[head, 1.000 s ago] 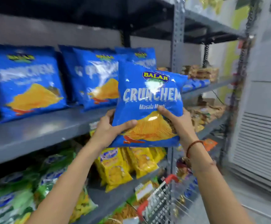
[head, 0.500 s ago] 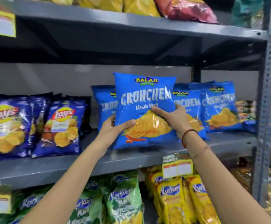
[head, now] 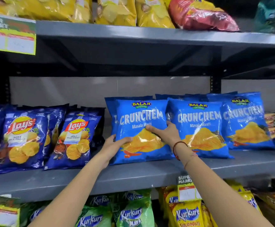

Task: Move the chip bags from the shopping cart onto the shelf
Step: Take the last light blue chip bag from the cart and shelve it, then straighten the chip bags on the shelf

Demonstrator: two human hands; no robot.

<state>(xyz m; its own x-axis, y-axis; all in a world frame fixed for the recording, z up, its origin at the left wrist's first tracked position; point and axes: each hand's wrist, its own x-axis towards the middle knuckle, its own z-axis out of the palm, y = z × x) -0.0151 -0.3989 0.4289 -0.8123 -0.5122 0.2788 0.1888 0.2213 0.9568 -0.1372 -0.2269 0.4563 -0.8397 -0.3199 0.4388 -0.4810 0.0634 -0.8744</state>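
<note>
A blue Crunchem chip bag (head: 140,117) stands upright on the grey middle shelf (head: 133,174), in front of another blue bag. My left hand (head: 115,143) grips its lower left edge, thumb across the front. My right hand (head: 164,131) holds its right side, fingers spread over the front. Two more Crunchem bags (head: 199,125) (head: 244,120) stand to its right, touching it. The shopping cart is out of view.
Dark blue Lay's bags (head: 74,138) (head: 20,136) fill the shelf's left part. Yellow and red bags (head: 199,15) lie on the shelf above. Green and yellow Kurkure bags (head: 130,213) hang below. Price tags (head: 187,189) clip to the shelf edges.
Both hands have carried the bag forward and set it down on the shelf, left of the other Crunchem bags. The view has swung left from the cart to face the shelf.
</note>
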